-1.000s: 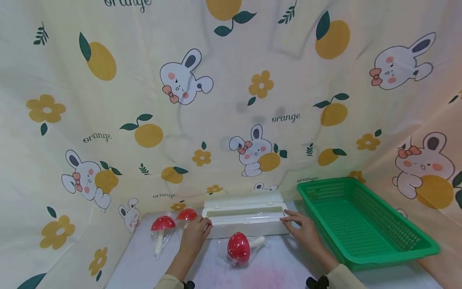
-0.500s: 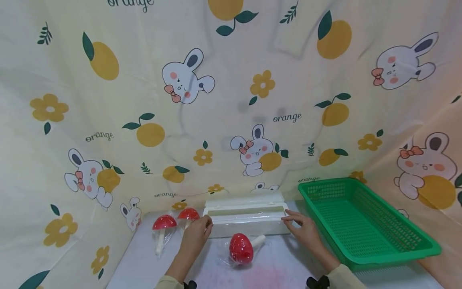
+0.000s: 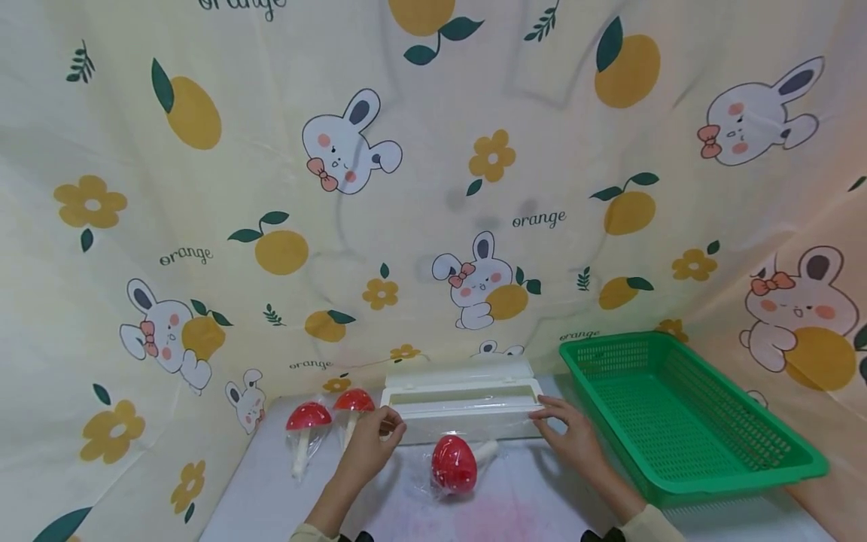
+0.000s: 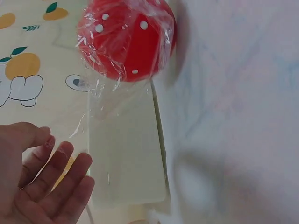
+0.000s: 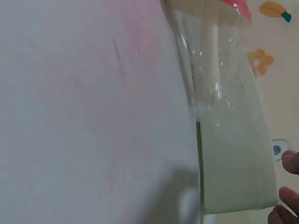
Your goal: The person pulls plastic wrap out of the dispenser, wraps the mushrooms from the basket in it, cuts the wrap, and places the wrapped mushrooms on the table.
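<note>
A long white cling film dispenser (image 3: pixel 474 431) stands on the table, its lid (image 3: pixel 460 371) tipped up at the back. Clear cling film (image 3: pixel 467 411) spans its front between both hands. My left hand (image 3: pixel 369 443) pinches the film's left end between thumb and forefinger, the other fingers loosely bent. At the right end, my right hand (image 3: pixel 572 436) pinches the film, its other fingers spread. In front of the dispenser lies a plastic-wrapped toy mushroom (image 3: pixel 452 463) with a red cap; its pale stem (image 5: pixel 212 51) shows in the right wrist view.
Two more wrapped red mushrooms, one (image 3: pixel 308 418) at the far left and another (image 3: pixel 354 401) beside it, lie left of the dispenser. A green plastic basket (image 3: pixel 704 491) stands on the right. A patterned cloth (image 3: pixel 406 226) hangs behind the table.
My left hand has shifted slightly to the right and nearer the front. The right hand stays at the dispenser's right end. The front mushroom has rolled a little.
</note>
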Available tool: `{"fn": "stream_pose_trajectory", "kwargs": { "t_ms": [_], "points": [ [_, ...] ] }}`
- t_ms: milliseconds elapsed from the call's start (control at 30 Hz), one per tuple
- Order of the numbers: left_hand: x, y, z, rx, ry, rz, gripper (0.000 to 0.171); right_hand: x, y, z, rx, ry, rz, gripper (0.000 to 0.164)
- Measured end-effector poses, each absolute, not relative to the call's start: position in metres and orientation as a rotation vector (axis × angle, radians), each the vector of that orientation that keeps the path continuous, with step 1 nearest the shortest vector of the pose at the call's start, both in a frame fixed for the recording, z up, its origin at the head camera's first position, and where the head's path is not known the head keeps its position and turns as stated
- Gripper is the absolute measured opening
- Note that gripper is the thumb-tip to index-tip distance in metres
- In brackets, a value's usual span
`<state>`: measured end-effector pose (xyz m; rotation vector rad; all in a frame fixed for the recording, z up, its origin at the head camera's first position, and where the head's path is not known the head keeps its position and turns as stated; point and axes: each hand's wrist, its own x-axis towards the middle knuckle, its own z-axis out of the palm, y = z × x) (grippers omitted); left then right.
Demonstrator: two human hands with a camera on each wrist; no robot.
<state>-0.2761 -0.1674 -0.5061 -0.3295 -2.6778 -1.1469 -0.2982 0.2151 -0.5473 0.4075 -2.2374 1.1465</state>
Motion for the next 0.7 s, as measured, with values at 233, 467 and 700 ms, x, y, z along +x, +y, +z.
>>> {"fn": "stream_pose_trajectory", "kwargs": {
  "t_ms": [233,467,700],
  "points": [
    [-0.266,-0.164,-0.511,-0.398,-2.636,-1.363,0.019,-0.285,0.214,-0.543,0.538,-2.220,1.158,0.025],
    [-0.258,-0.150,-0.517,-0.468,-2.640,-1.446,0.036,-0.270,0.206,-0.537,0.686,-2.213,1.241,0.020],
    [-0.258,-0.140,-0.521,-0.477,-2.674,-1.492,0.036,-0.264,0.200,-0.536,0.845,-2.232,1.396,0.015]
  ]
}}
